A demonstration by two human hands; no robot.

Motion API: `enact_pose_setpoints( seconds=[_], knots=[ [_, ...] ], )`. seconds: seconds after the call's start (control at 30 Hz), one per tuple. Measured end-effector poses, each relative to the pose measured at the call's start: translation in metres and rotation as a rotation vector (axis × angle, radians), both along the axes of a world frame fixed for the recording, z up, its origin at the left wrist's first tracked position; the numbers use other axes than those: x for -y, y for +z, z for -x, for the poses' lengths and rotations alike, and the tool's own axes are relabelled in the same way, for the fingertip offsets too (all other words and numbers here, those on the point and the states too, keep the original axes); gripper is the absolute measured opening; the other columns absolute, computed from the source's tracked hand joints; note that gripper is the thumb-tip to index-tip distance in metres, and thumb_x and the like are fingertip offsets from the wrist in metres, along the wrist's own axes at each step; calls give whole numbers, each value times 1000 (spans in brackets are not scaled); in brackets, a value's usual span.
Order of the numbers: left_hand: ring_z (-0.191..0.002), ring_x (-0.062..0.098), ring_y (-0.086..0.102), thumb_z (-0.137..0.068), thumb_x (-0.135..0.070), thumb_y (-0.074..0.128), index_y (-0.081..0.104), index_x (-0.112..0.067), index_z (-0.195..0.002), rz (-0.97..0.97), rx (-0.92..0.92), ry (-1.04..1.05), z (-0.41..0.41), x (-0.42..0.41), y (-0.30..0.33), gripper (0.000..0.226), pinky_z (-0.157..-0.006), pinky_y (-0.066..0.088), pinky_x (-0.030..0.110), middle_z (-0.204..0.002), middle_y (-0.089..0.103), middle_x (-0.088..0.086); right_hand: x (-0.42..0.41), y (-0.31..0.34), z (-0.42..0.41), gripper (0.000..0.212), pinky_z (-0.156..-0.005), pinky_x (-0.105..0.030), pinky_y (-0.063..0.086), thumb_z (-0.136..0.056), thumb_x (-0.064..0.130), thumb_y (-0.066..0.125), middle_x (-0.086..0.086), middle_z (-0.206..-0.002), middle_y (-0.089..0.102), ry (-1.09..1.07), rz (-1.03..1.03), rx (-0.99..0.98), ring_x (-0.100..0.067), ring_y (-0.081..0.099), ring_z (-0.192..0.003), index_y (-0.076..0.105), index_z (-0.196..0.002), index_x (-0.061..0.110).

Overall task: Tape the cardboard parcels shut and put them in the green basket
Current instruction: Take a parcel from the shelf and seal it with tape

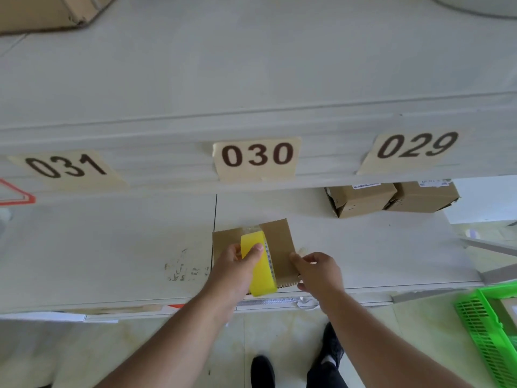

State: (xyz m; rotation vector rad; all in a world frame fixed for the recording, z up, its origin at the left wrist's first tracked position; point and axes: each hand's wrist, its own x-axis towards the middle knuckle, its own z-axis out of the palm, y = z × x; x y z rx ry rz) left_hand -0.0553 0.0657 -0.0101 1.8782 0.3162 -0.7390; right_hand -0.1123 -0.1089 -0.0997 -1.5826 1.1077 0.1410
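green basket (pixel 486 329) sits low at the right edge; left hand (pixel 233 268) grips the yellow tape dispenser (pixel 258 264), fingers curled round it, pressing it on the cardboard parcel (pixel 279 245); right hand (pixel 319 271) pinches the parcel's right edge at the surface (pixel 112 247) front; further back, two more parcels (pixel 391 198) under label 029 (pixel 414 149).

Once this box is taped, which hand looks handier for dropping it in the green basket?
Probably the right hand: it already pinches the box's right edge, and the basket sits on that side. The left hand is busy gripping the yellow tape dispenser.
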Motion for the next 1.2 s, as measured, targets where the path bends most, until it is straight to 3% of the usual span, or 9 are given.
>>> enact_pose_setpoints(
  seconds=[0.17, 0.3, 0.4, 0.57, 0.73, 0.87, 0.97, 1.07, 1.2],
  knots=[
    [-89, 19, 68, -85, -52, 71, 65, -28, -106, -109, -21, -94, -21, -25, 19, 33, -73, 52, 33, -105, 72, 2, -63, -11, 12, 34, -75, -49, 65, -88, 52, 75, 0, -68, 73, -81, -87, -45, -25, 75, -64, 70, -83, 19],
    [-123, 20, 58, -64, -50, 63, 48, -35, -144, -156, -19, -171, -31, -51, 26, 82, -100, 49, 39, -140, 57, -6, -91, -13, 20, 40, -78, -42, 63, -85, 62, 72, 5, -84, 74, -71, -106, -48, -19, 73, -80, 67, -98, 24],
    [-143, 20, 40, -65, -42, 59, 36, -46, -154, -77, -51, -226, -39, -55, 29, 92, -107, 35, 37, -158, 39, -7, -76, 9, 22, 25, -61, -24, 48, -94, 44, 71, 11, -91, 71, -48, 38, -29, -3, 65, -76, 63, -108, 26],
    [-125, 14, 55, -95, -52, 66, 59, -37, -139, -109, 49, -217, -45, -53, 10, 47, -97, 43, 32, -145, 55, -6, -69, 30, 2, 12, -62, -21, 47, -95, 19, 62, 8, -88, 67, 203, 201, 206, -14, 63, -78, 61, -97, 31],
    [-115, 20, 62, -79, -62, 74, 60, -40, -130, -231, 40, -223, -53, -50, 6, 57, -99, 54, 44, -133, 60, -6, -82, 16, -16, 18, -74, -33, 42, -100, 20, 54, 4, -107, 63, 444, 379, 139, -19, 56, -90, 60, -116, 26],
    [-123, 24, 58, -49, -72, 77, 49, -38, -141, -195, -102, -188, -60, -57, 1, 102, -107, 49, 50, -139, 55, -3, -88, 13, -16, 13, -74, -37, 45, -103, 19, 50, 1, -106, 60, 453, 431, 145, -24, 56, -89, 57, -113, 21],
    [-126, 30, 59, -60, -64, 77, 37, -42, -151, -91, -225, -156, -61, -58, -4, 102, -102, 53, 51, -146, 51, -1, -87, 11, -16, 12, -76, -38, 48, -103, 20, 50, 2, -106, 61, 467, 435, 152, -23, 57, -90, 58, -113, 22],
    [-88, 39, 72, -86, -32, 74, 53, -35, -139, 101, -335, -112, -62, -53, -5, 58, -67, 61, 43, -123, 65, 14, -84, 14, -19, 14, -77, -37, 47, -104, 20, 50, 2, -107, 61, 465, 444, 159, -22, 57, -92, 59, -114, 22],
    [-66, 37, 64, -68, -26, 72, 61, -19, -125, 223, -394, -124, -64, -55, -5, 58, -74, 53, 43, -87, 65, 23, -80, 18, -19, 18, -79, -41, 54, -102, 17, 45, 4, -102, 66, 442, 332, 142, -21, 62, -91, 58, -105, 30]
  ],
)
